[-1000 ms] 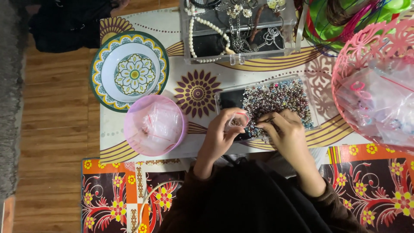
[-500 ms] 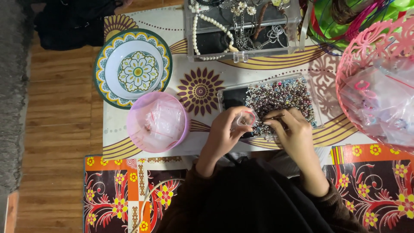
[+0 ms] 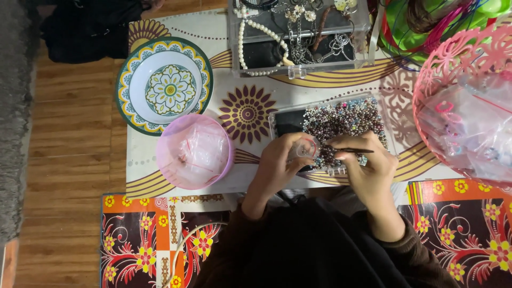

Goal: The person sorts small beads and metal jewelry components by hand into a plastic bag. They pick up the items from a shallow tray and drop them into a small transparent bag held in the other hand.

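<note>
Where the patterned low table [image 3: 256,80] carries the work, the count runs as follows: one clear tray of mixed beads [image 3: 341,120], the beads far too many to number; one clear jewellery box [image 3: 298,37] at the far edge, holding a string of white pearls [image 3: 250,42] and several chains; one patterned plate [image 3: 164,85], far left; one pink bowl [image 3: 194,152] with a crumpled plastic bag inside, just beside the bead tray; one pink openwork basket [image 3: 458,85] at the right, holding clear plastic bags.

Two hands, both over the near edge of the bead tray, forearms in dark sleeves reaching up from the lower frame.

Left hand [image 3: 280,162]: wrist bent inward, fingers curled close and pinching a small clear round item [image 3: 306,148]; what it is cannot be made out.

Right hand [image 3: 368,165]: knuckles up, fingers drawn together on a thin dark needle-like tool [image 3: 352,151], lying level, its end pointing left toward the left hand's item. The two hands sit near one another, fingertips just apart.
</note>
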